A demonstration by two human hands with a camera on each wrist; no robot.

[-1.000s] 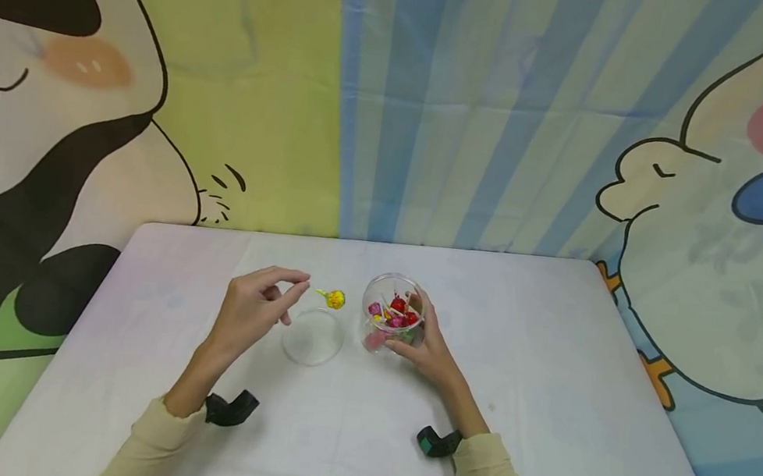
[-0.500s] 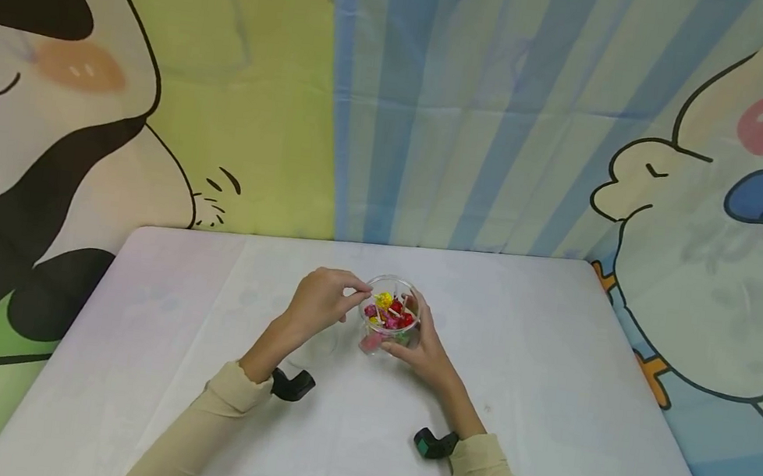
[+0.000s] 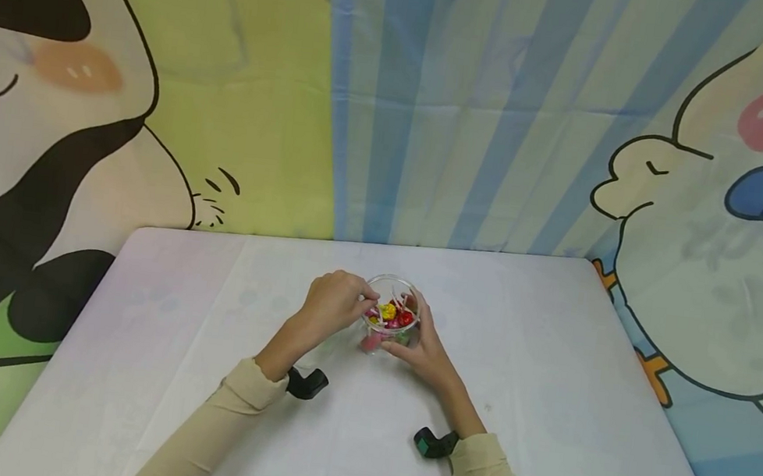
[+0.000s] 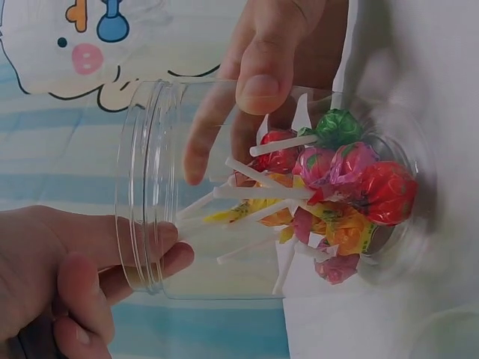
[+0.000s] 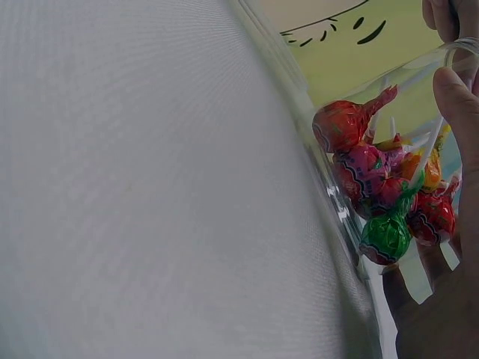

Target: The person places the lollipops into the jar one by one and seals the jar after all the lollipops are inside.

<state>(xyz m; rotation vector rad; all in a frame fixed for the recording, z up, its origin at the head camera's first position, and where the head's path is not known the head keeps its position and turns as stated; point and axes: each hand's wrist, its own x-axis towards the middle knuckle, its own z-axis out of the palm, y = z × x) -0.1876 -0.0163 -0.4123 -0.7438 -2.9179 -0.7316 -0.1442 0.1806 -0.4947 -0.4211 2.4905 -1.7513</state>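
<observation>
A clear round jar (image 3: 386, 275) with a threaded mouth stands on the table, several wrapped lollipops inside it. My right hand (image 3: 430, 351) grips the jar from its right side, thumb in front and fingers round the back. My left hand (image 3: 334, 303) reaches over the rim, and its fingertips are just inside the mouth. Between them they pinch the thin stick of a yellow lollipop (image 3: 389, 312), whose head hangs down among the others. Through the jar wall the left wrist view shows a green lollipop (image 4: 338, 128), a red lollipop (image 4: 388, 193) and loose white sticks.
A clear round lid lies beside the jar, mostly hidden under my left forearm (image 3: 280, 348). White cloth covers the table (image 3: 524, 348). Behind it hangs a curtain (image 3: 437, 119) printed with cartoon animals. Each wrist carries a black camera (image 3: 434, 443).
My left hand has carried the yellow lollipop rightward from above the lid to the jar, then lowered it through the mouth. My right hand has kept its grip on the jar.
</observation>
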